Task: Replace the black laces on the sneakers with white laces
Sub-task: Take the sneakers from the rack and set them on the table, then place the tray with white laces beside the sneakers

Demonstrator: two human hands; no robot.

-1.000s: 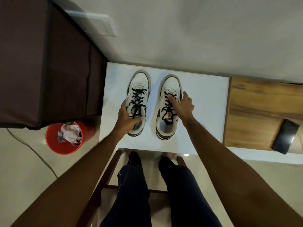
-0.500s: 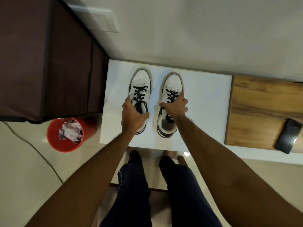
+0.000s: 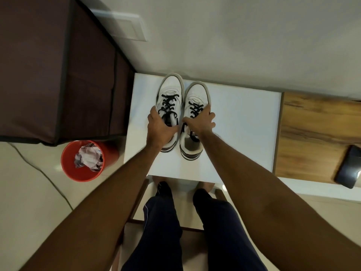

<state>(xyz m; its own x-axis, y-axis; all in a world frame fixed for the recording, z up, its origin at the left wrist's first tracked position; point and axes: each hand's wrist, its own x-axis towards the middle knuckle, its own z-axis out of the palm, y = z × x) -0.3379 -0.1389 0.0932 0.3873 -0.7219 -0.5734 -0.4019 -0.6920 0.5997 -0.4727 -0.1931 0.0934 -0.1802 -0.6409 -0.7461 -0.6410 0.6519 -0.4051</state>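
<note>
Gripping two sneakers [image 3: 182, 114] (black-laced), two hands [image 3: 179, 126], one each.

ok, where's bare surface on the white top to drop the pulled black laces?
Biggest free patch: right of the right sneaker, running to the wooden panel. A narrower strip lies between the left sneaker and the white top's left edge, and a band along the near edge. Crowded in the middle: both hands, left hand and right hand, grip the sneakers.
</note>
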